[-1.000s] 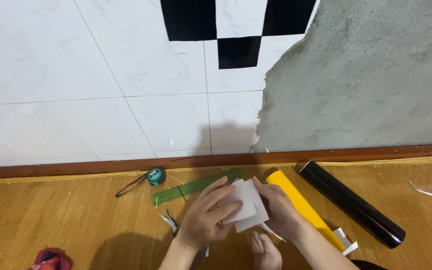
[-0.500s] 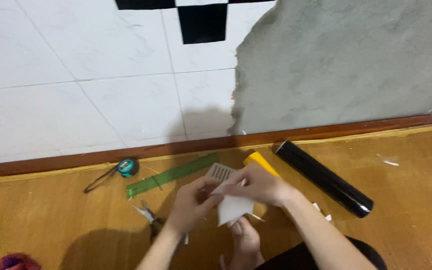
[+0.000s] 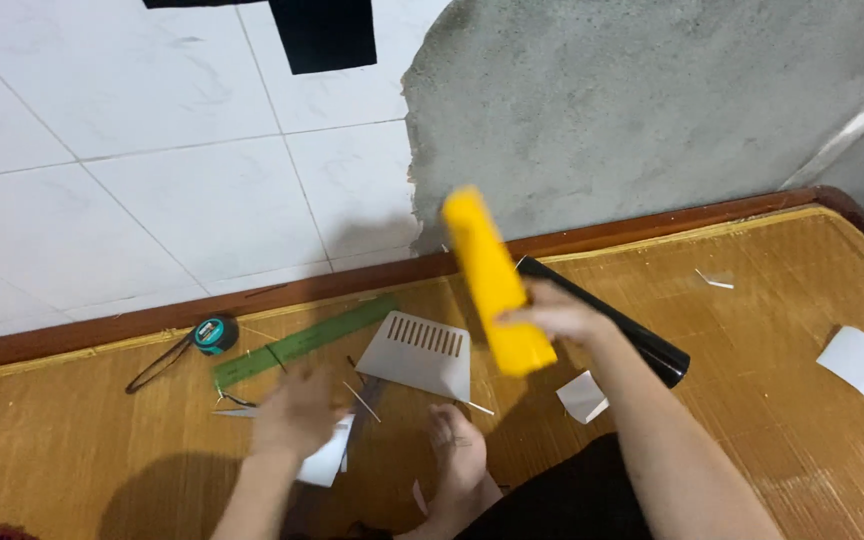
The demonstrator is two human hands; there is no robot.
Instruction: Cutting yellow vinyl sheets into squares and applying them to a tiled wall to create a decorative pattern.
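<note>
Right hand [image 3: 552,315] clamped round lower end of yellow roll [image 3: 492,280], frame centre; looks light, stiffish, smooth, best gripped mid-length. Left hand [image 3: 297,410] blurred over white paper [image 3: 327,462]; grip state unclear.

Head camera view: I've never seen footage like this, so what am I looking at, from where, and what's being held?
The picture comes from a camera worn on a person's head, looking down at their own bare hands. The right hand has a grip on a yellow roll, lifted off the floor. The left hand is blurred and rests on a white sheet. On the woven mat lie a white scraper, a green ruler, a tape measure, a black roll and paper scraps. A bare foot shows below.
</note>
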